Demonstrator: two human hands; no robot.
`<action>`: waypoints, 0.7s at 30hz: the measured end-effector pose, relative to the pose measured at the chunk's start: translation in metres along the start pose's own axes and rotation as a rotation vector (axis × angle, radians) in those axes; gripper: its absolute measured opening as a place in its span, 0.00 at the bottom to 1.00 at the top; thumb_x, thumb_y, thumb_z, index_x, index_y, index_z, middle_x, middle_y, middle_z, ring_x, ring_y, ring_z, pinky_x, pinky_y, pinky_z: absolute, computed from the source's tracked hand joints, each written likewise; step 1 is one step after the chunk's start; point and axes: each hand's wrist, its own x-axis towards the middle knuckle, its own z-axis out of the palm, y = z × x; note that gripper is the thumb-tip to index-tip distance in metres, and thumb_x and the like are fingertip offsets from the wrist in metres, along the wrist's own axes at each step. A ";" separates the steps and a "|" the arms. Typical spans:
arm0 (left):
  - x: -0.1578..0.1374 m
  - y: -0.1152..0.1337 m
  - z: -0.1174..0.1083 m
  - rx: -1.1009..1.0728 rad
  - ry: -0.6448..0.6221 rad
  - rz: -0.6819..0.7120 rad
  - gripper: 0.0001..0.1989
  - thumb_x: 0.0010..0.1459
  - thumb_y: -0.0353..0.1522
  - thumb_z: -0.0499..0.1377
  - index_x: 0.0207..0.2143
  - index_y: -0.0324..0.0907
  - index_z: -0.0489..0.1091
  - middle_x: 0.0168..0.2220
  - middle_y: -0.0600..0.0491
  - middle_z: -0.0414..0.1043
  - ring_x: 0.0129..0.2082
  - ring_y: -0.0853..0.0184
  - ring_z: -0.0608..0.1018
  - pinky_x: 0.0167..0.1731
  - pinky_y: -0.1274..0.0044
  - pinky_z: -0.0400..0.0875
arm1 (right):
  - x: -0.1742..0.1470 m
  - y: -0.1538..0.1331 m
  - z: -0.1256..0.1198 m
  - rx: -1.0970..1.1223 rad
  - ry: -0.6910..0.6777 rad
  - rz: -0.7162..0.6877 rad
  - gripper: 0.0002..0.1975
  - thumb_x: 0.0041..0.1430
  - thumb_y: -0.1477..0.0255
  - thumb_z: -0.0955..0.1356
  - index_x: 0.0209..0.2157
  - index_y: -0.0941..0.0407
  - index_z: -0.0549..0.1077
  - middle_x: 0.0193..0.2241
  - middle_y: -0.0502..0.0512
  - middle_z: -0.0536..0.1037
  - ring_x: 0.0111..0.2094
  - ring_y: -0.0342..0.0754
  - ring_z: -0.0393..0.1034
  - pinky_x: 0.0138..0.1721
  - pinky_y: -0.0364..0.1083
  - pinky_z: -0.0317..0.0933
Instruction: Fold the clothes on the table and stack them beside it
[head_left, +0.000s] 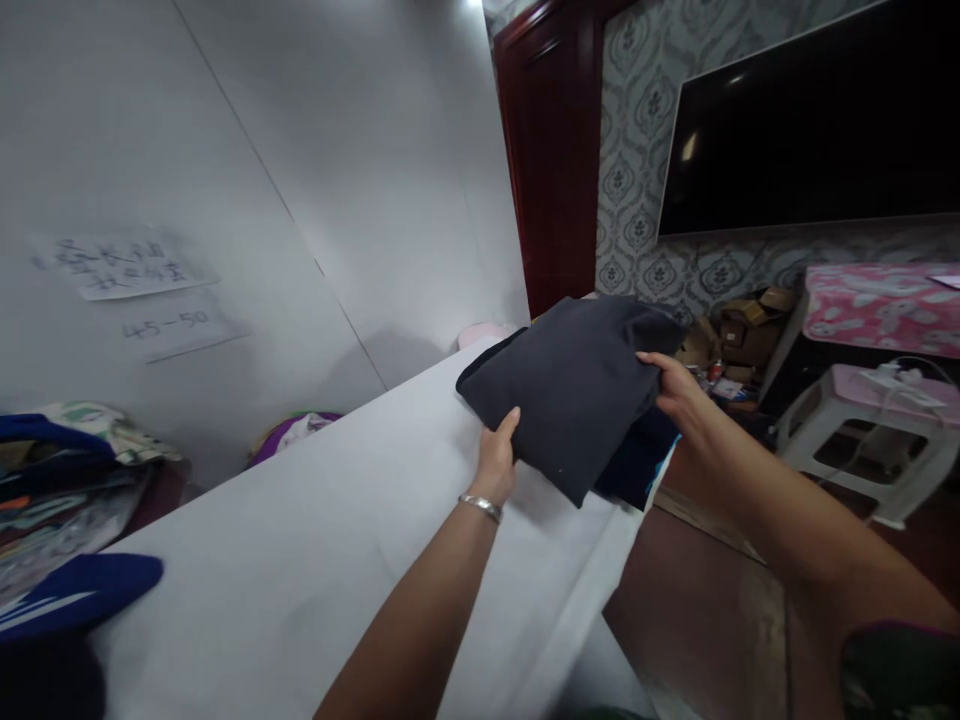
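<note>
A dark grey folded cloth item point(562, 390), which looks like a garment, is held up over the far end of the white table. My left hand point(498, 458) grips its near left edge, thumb on top and fingers hidden beneath. At its right side my right hand point(670, 385) pinches the cloth, with the thumb showing above. Navy fabric point(637, 462) with a bit of light blue and white at its edge shows under the grey cloth. Whether that fabric lies on the table or hangs from my right hand, I cannot tell.
The white table point(322, 560) runs along a white wall with paper notes point(142, 265). Blue clothing point(90, 595) lies at its left end, and piled clothes point(67, 480) sit beyond. To the right stand a plastic stool point(847, 400) with a power strip and cardboard boxes point(742, 335).
</note>
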 end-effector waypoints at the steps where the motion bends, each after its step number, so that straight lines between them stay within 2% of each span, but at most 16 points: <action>1: 0.006 -0.012 0.009 0.007 0.017 -0.055 0.24 0.51 0.33 0.66 0.51 0.43 0.68 0.48 0.47 0.75 0.46 0.61 0.77 0.46 0.70 0.73 | 0.009 -0.002 -0.012 -0.045 0.039 0.021 0.04 0.48 0.74 0.67 0.30 0.56 0.73 0.21 0.53 0.79 0.26 0.50 0.75 0.34 0.49 0.72; 4: 0.021 -0.047 0.029 0.062 0.082 -0.255 0.27 0.49 0.36 0.68 0.51 0.44 0.67 0.47 0.47 0.75 0.42 0.62 0.78 0.38 0.71 0.75 | 0.025 0.001 -0.042 -0.129 0.154 0.090 0.03 0.52 0.74 0.66 0.29 0.57 0.72 0.19 0.55 0.77 0.26 0.50 0.74 0.34 0.50 0.72; 7: 0.030 -0.064 0.039 0.104 0.102 -0.352 0.29 0.45 0.37 0.70 0.49 0.43 0.66 0.45 0.46 0.75 0.40 0.62 0.78 0.34 0.72 0.75 | 0.031 0.014 -0.061 -0.149 0.225 0.122 0.03 0.54 0.74 0.66 0.28 0.57 0.71 0.17 0.55 0.75 0.24 0.50 0.73 0.34 0.50 0.72; 11: 0.035 -0.064 0.042 0.095 0.098 -0.391 0.28 0.43 0.36 0.71 0.46 0.41 0.68 0.43 0.45 0.75 0.39 0.61 0.78 0.34 0.71 0.75 | 0.037 0.025 -0.070 -0.161 0.273 0.118 0.04 0.53 0.73 0.67 0.26 0.57 0.69 0.16 0.53 0.74 0.22 0.48 0.72 0.32 0.48 0.72; 15: 0.035 -0.064 0.045 0.091 0.086 -0.370 0.28 0.43 0.37 0.71 0.46 0.39 0.68 0.43 0.44 0.75 0.38 0.62 0.78 0.35 0.71 0.75 | 0.043 0.024 -0.073 -0.188 0.301 0.078 0.04 0.51 0.75 0.69 0.28 0.57 0.69 0.17 0.53 0.74 0.21 0.47 0.71 0.32 0.49 0.72; 19: 0.034 -0.064 0.047 0.119 0.072 -0.351 0.29 0.43 0.37 0.71 0.46 0.38 0.68 0.44 0.42 0.74 0.39 0.61 0.78 0.35 0.69 0.75 | 0.043 0.024 -0.077 -0.242 0.330 0.011 0.08 0.50 0.77 0.69 0.34 0.57 0.70 0.21 0.53 0.76 0.24 0.48 0.73 0.33 0.50 0.72; 21: 0.033 -0.062 0.047 0.150 0.062 -0.367 0.29 0.44 0.37 0.71 0.47 0.37 0.68 0.44 0.41 0.74 0.39 0.60 0.78 0.35 0.68 0.75 | 0.042 0.024 -0.081 -0.288 0.356 -0.037 0.14 0.49 0.77 0.69 0.40 0.57 0.70 0.28 0.56 0.79 0.30 0.51 0.75 0.36 0.52 0.71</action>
